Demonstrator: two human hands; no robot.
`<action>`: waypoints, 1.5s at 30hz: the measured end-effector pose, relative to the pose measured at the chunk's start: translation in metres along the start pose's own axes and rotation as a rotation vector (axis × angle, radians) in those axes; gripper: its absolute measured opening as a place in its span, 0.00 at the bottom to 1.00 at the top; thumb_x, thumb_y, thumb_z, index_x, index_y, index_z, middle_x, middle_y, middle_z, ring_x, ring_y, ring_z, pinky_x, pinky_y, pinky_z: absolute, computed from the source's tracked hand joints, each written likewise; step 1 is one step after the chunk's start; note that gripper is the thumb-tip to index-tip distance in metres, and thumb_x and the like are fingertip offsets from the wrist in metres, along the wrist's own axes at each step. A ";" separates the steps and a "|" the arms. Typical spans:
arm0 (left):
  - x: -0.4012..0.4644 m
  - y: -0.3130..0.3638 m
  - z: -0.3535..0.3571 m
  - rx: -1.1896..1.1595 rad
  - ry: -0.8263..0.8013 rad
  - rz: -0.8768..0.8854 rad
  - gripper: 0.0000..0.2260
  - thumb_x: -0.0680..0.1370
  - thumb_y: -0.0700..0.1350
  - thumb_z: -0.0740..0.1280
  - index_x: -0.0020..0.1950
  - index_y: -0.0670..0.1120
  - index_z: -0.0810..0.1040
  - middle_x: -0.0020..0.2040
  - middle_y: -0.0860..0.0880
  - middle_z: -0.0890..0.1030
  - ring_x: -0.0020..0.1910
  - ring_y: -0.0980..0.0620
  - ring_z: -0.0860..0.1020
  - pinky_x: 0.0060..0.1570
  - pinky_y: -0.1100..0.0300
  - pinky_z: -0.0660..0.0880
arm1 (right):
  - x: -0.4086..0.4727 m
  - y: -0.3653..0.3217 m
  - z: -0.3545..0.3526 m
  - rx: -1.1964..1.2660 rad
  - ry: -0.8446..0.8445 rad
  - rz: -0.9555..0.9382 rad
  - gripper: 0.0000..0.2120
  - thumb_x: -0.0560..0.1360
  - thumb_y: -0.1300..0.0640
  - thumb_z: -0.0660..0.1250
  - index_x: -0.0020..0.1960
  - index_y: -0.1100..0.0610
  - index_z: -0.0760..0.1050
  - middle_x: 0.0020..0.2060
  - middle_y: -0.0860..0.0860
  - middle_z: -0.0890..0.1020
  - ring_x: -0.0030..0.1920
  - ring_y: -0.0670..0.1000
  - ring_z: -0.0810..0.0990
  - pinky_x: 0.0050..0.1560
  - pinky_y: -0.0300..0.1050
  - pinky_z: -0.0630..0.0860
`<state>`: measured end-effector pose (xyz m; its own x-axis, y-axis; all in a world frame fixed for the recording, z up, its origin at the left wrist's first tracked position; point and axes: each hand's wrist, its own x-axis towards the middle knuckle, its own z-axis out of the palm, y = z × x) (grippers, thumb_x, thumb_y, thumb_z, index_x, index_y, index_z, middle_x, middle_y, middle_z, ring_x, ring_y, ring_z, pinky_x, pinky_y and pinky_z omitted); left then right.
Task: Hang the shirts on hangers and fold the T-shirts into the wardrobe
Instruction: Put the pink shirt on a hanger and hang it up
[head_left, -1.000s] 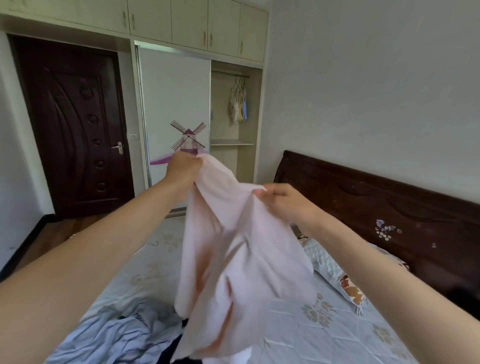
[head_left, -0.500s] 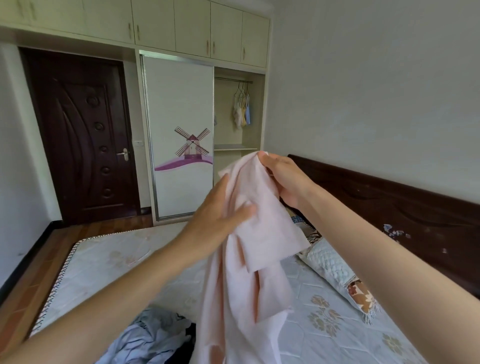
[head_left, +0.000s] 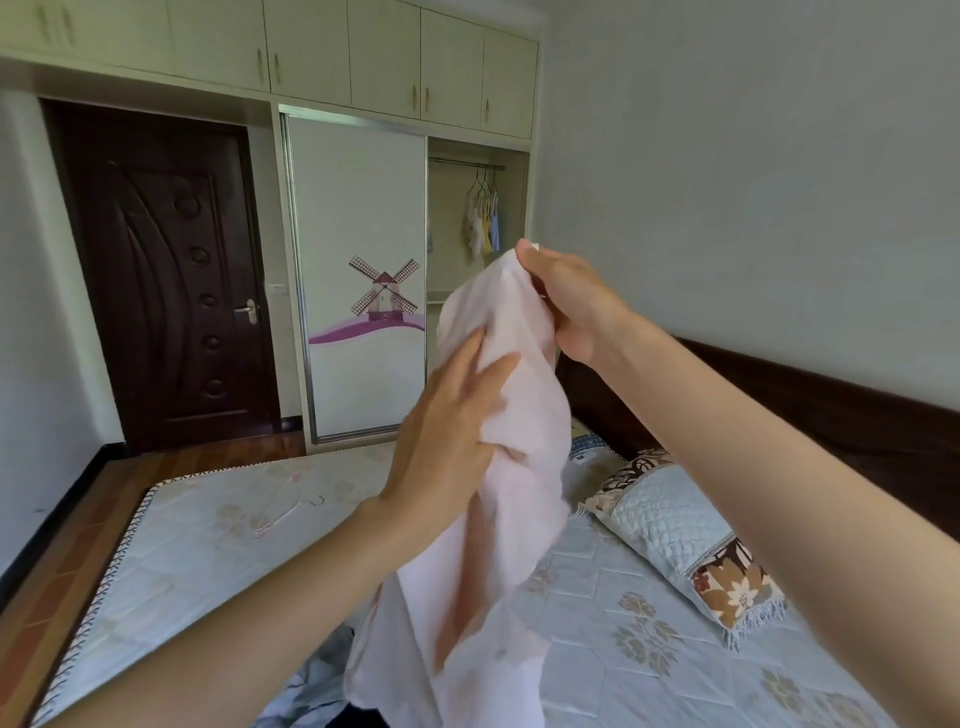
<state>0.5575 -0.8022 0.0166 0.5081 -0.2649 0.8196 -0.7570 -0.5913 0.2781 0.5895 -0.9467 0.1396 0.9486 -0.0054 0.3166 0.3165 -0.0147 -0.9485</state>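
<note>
The right hand (head_left: 566, 306) is pinching the top of the pink shirt (head_left: 498, 467), which is hanging lengthwise over the bed's (head_left: 182, 545) near edge, while the left hand (head_left: 447, 431), fingers spread, is pressing its side.

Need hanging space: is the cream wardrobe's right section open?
Open: the white sliding door covers only the left; rail and hanging clothes show.
</note>
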 end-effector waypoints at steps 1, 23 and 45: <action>0.004 0.000 -0.003 -0.044 0.054 -0.010 0.32 0.64 0.35 0.59 0.68 0.47 0.76 0.71 0.51 0.70 0.61 0.50 0.76 0.52 0.52 0.78 | 0.000 0.002 -0.002 -0.018 0.001 0.003 0.12 0.82 0.50 0.62 0.43 0.56 0.76 0.33 0.48 0.83 0.34 0.45 0.82 0.33 0.35 0.77; 0.055 -0.035 -0.009 -0.409 -0.002 -0.695 0.12 0.69 0.49 0.67 0.35 0.41 0.74 0.35 0.45 0.71 0.36 0.49 0.67 0.34 0.57 0.60 | -0.068 0.035 0.013 -0.517 -0.195 -0.016 0.12 0.74 0.40 0.69 0.54 0.43 0.74 0.52 0.41 0.78 0.57 0.41 0.77 0.56 0.36 0.72; 0.032 -0.108 -0.027 -0.371 -0.061 -0.857 0.20 0.64 0.56 0.65 0.43 0.40 0.80 0.44 0.41 0.83 0.46 0.42 0.82 0.42 0.53 0.73 | -0.041 0.053 0.029 -0.039 -0.044 0.299 0.16 0.84 0.56 0.58 0.38 0.58 0.72 0.29 0.51 0.78 0.25 0.45 0.76 0.23 0.32 0.69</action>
<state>0.6447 -0.7267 0.0264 0.9662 0.1037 0.2361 -0.1913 -0.3255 0.9260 0.5679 -0.9181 0.0762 0.9994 0.0276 0.0217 0.0232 -0.0576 -0.9981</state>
